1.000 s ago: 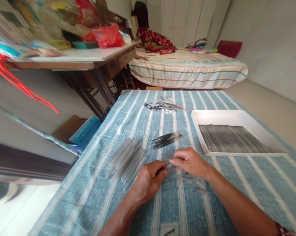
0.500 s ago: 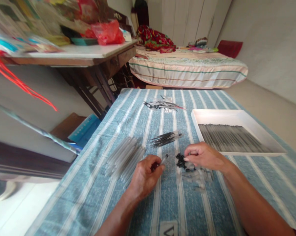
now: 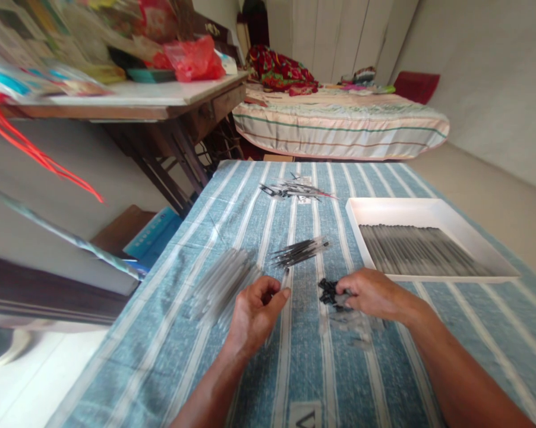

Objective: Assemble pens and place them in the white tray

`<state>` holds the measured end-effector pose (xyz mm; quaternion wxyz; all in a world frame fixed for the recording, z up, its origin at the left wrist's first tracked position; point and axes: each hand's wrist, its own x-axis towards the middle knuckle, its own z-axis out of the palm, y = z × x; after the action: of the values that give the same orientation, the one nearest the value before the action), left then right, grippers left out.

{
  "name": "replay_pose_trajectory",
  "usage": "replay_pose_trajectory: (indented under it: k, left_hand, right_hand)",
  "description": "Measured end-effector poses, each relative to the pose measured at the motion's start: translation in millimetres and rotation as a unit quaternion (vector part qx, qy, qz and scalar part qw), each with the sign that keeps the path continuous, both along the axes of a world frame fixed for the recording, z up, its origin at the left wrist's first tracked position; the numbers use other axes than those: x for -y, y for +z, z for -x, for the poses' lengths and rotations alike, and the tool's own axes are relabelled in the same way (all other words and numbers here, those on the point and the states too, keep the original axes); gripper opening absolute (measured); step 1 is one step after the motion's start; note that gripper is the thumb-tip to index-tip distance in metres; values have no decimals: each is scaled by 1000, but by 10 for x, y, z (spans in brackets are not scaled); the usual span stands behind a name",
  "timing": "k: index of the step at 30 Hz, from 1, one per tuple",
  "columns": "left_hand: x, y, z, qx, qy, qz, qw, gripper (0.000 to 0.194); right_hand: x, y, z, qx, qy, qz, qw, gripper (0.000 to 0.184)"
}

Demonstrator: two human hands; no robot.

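A slim clear pen (image 3: 286, 277) with a black end stands up from the pinched fingers of my left hand (image 3: 257, 309). Just left of that hand lies a stack of translucent grey pen barrels (image 3: 227, 282). My right hand (image 3: 370, 294) has its thumb and fingers closed at a heap of small black and clear pen caps (image 3: 328, 291); its fingertips are partly hidden among them. Beyond both hands is a bundle of dark pen refills (image 3: 300, 252).
A white tray (image 3: 432, 208) with a row of grey pens stands at the right. Another loose pile of thin refills (image 3: 297, 190) lies at the far end of the striped cloth (image 3: 196, 362). To the left is a cluttered desk (image 3: 147, 95); a bed (image 3: 339, 128) is behind.
My left hand has shifted slightly left, and the pen in it now points more upright. My right hand has moved a little down and right, its fingers closer together at the caps.
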<state>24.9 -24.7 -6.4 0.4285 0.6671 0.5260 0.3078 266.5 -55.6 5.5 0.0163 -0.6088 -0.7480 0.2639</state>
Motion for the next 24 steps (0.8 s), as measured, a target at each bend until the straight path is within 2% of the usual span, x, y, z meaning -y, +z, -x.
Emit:
replay_pose_trajectory:
  k: [5,10,15,19,24]
  left_hand:
    - [-1,30,-13,91,30,70,993,21]
    - [8,77,-33,192,60,107,974,19]
    - [-3,81,-15,285,93,108,948,18]
    - [-18,88,0,339,94,104,930,18]
    - [-17,132,-11,359,95,112,922,18]
  right_hand:
    - [-9,-21,7,9,4,1,1000,10]
    - [0,-30,-2,-9,-8,-2,1000,5]
    - [49,-36,52,-129,-13,17,991,4]
    - [91,-28,220,-222,-2,15,975,7]
    - [129,-17,437,-260,-5,6,965,9]
